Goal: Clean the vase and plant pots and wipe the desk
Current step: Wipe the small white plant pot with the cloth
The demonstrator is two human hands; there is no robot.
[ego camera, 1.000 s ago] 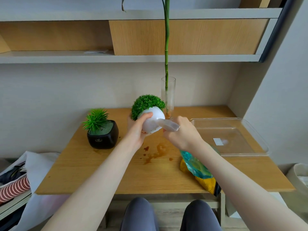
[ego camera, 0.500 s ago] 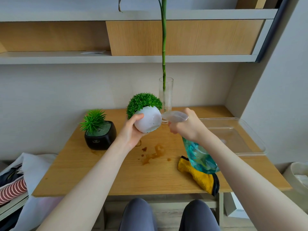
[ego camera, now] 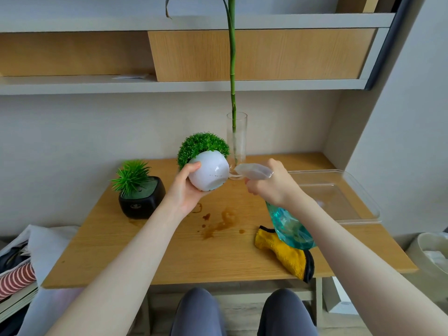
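Raised higher than a second ago, the white round plant pot [ego camera: 209,173] is now tipped so its base faces the camera, held clear of the wooden desk [ego camera: 155,248] in front of the glass vase. A person's left hand [ego camera: 185,189] grasps the pot from below and behind, thumb curled over its upper left side, the bushy green plant [ego camera: 202,146] leaning away toward the wall. The right hand [ego camera: 271,184] is wrapped around the head of a teal spray bottle [ego camera: 289,226], fingers curled at the trigger, with the pale nozzle [ego camera: 244,169] just beside the pot's right side. Dark specks show on the pot's lower surface. Behind them, a tall clear glass vase [ego camera: 236,139] holding a green bamboo stalk [ego camera: 232,69] stands at the back of the desk. A black square pot [ego camera: 141,201] with a spiky green plant sits on the left. Brown stains [ego camera: 219,224] mark the desk's middle, a yellow cleaning cloth [ego camera: 286,254] lies near the front edge under the bottle, and a clear plastic tray [ego camera: 339,197] rests on the right.
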